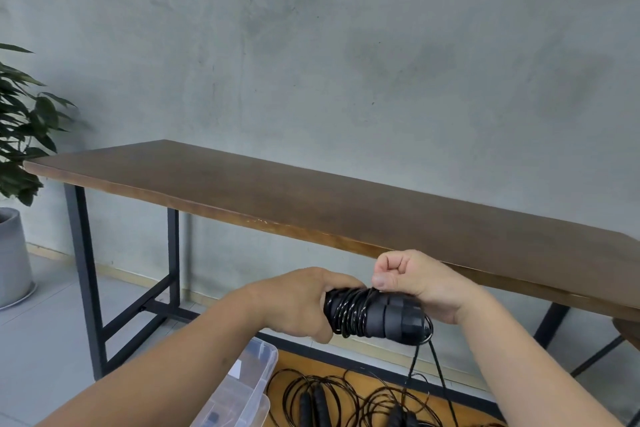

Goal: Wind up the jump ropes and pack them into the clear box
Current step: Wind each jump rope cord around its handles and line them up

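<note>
You are holding one jump rope [375, 314] up in front of the wooden table [311, 201]. Your left hand [298, 305] is curling round the paired handles, and your right hand [412, 282] is pinching the cord against the coil. Most of its cord is lying wrapped, though a tail is hanging down — so this one looks nearly wound. Below, more loose ropes [346, 399] are waiting uncoiled beside the clear box [252, 374], so I'd judge plenty is left.
</note>
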